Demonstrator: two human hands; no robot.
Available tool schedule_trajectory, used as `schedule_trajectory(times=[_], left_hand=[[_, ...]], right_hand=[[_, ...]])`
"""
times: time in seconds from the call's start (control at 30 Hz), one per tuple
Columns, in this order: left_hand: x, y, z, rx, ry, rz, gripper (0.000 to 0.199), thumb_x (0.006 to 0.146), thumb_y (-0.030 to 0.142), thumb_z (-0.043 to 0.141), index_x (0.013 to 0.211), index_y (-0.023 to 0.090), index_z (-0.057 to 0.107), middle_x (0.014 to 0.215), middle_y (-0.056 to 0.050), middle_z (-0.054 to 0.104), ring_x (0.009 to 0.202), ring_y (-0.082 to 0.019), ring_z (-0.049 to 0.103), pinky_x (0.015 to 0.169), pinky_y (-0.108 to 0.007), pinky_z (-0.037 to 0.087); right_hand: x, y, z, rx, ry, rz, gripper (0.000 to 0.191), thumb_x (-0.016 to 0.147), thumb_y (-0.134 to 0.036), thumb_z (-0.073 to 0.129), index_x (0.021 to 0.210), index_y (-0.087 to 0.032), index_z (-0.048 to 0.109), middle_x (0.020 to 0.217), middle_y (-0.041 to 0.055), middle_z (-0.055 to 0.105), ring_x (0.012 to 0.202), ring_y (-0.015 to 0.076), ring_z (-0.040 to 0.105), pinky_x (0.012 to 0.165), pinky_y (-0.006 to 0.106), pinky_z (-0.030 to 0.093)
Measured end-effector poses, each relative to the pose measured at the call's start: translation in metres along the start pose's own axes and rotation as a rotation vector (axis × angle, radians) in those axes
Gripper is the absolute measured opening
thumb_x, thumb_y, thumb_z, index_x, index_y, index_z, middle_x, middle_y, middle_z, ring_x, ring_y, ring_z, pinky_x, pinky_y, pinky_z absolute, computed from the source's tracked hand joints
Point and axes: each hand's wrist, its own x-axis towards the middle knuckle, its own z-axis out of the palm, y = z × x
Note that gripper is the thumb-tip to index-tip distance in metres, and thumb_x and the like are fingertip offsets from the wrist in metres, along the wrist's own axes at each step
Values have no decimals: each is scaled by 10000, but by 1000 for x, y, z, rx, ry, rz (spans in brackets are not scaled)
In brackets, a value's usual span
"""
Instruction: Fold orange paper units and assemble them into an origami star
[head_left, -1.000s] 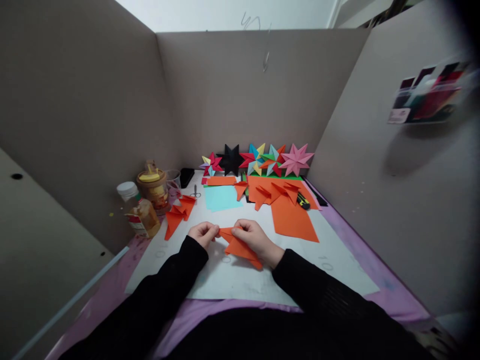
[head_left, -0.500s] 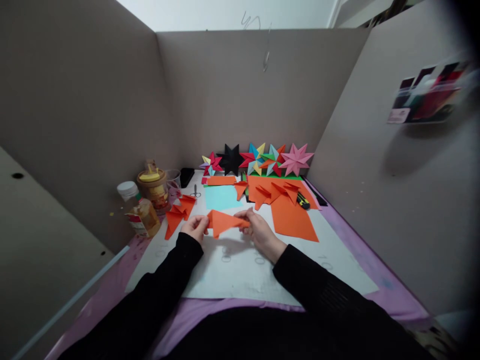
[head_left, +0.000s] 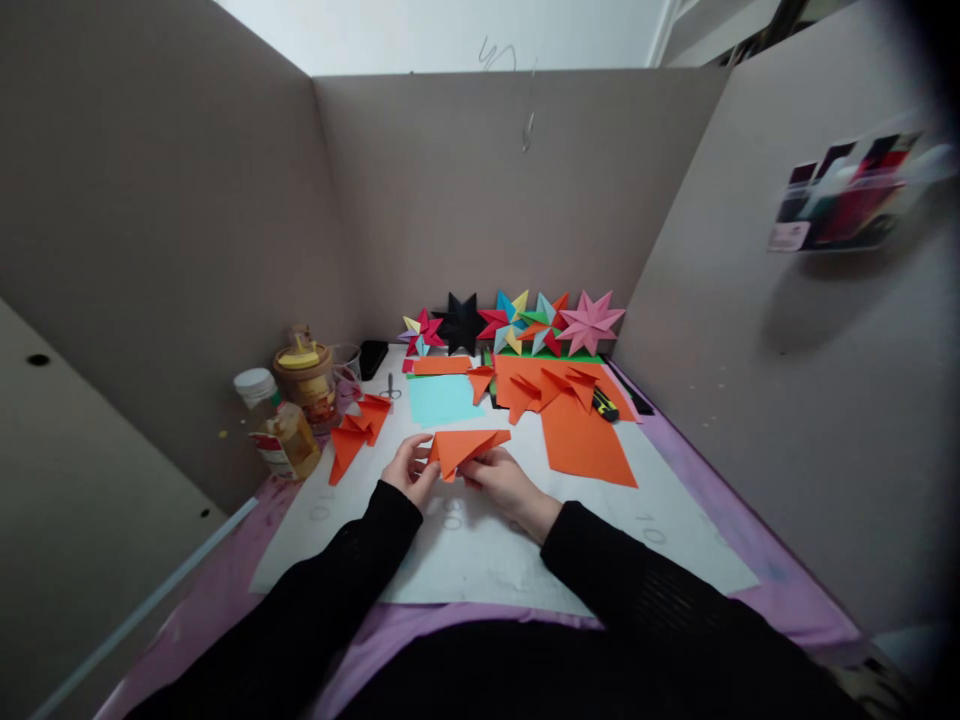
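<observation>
The person in black sleeves has both hands on a single folded orange paper piece [head_left: 471, 440], held up in front of them over the middle of a white sheet [head_left: 480, 578]. The left hand [head_left: 411, 468] grips its left end, thumb to the near side and fingers behind. The right hand [head_left: 510, 486] pinches the lower edge toward the right, so the hands are close together with only the paper between them. A pointed flap hangs from the piece near the left fingers, and its straight upper edge runs nearly level.

Beyond the hands lies a light blue paper stack [head_left: 444, 398]. To the right of it are orange sheets [head_left: 589, 455], with more folded pieces [head_left: 525, 395] on and around them and a black-and-yellow utility knife [head_left: 605, 405] beside them. Over on the left, further folded orange pieces [head_left: 348, 448] sit near a small pair of scissors [head_left: 390, 389], a white-capped bottle [head_left: 301, 445] and a yellow-lidded tub [head_left: 309, 388]. At the back stands a row of paper stars, among them a black one [head_left: 461, 322] and a pink one [head_left: 592, 322]. Purple cloth [head_left: 791, 595] shows around the white sheet.
</observation>
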Motion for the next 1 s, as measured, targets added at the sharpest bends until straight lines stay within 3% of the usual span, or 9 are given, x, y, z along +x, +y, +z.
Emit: schedule_trajectory(times=[0.07, 0.2, 0.37, 0.5, 0.6, 0.7, 0.83, 0.9, 1.0], left_hand=[[-1, 1, 0, 20, 18, 28, 441, 665, 331, 634, 1056, 161, 518, 709, -14, 655, 522, -123, 596, 531, -242, 458], [-3, 0, 4, -52, 29, -19, 370, 675, 355, 630, 961, 159, 500, 548, 30, 604, 488, -130, 586, 519, -235, 449], [-8, 2, 9, 45, -11, -25, 229, 691, 367, 608, 760, 163, 528, 581, -4, 619, 502, -116, 563, 488, -214, 414], [-10, 10, 6, 208, 99, 91, 292, 643, 293, 634, 903, 174, 573, 791, -31, 652, 614, -122, 578, 480, -202, 401], [-8, 12, 0, 159, 48, 22, 202, 674, 345, 619, 769, 168, 602, 671, -11, 632, 579, -125, 561, 489, -214, 414], [-1, 8, -5, -29, -20, -129, 306, 657, 447, 640, 694, 149, 581, 574, 3, 607, 504, -113, 536, 478, -221, 422], [7, 2, -6, -245, -27, -282, 569, 517, 502, 741, 906, 129, 555, 504, 40, 580, 418, -88, 498, 436, -203, 394], [8, 1, -5, -294, -18, -309, 672, 473, 505, 768, 976, 134, 520, 472, 68, 549, 387, -79, 474, 421, -194, 375], [6, 1, -1, -339, -10, -304, 676, 467, 479, 784, 989, 150, 510, 579, 42, 606, 478, -94, 545, 479, -204, 421]], right_hand=[[-2, -1, 2, 35, -44, -19, 124, 651, -213, 619, 750, -140, 626, 642, 9, 597, 542, 112, 486, 533, 240, 373], [-6, -6, 7, 131, -207, -61, 369, 602, -179, 669, 965, -171, 608, 846, 36, 640, 716, 157, 564, 651, 265, 431], [-7, -7, 9, 40, -67, -72, 210, 663, -227, 652, 864, -170, 638, 780, 36, 653, 722, 183, 574, 693, 308, 458], [-8, -4, 9, -21, -146, -57, 206, 658, -213, 636, 858, -166, 653, 812, 41, 668, 745, 199, 594, 721, 332, 471], [-10, 0, 9, -149, -179, -35, 137, 680, -186, 589, 792, -140, 653, 761, 36, 666, 686, 177, 588, 640, 288, 464], [-12, 3, 10, -193, -183, -5, 132, 712, -204, 563, 756, -118, 653, 725, 39, 664, 626, 149, 569, 573, 253, 439], [-13, 2, 11, -151, -202, 5, 182, 715, -222, 586, 841, -113, 660, 781, 47, 667, 646, 136, 570, 594, 245, 435], [-13, 1, 11, -131, -210, 24, 174, 713, -231, 597, 825, -110, 651, 734, 38, 653, 603, 122, 549, 552, 230, 413], [-11, 1, 12, -92, -174, 33, 153, 729, -270, 596, 733, -118, 612, 599, 4, 593, 496, 92, 487, 476, 211, 363]])
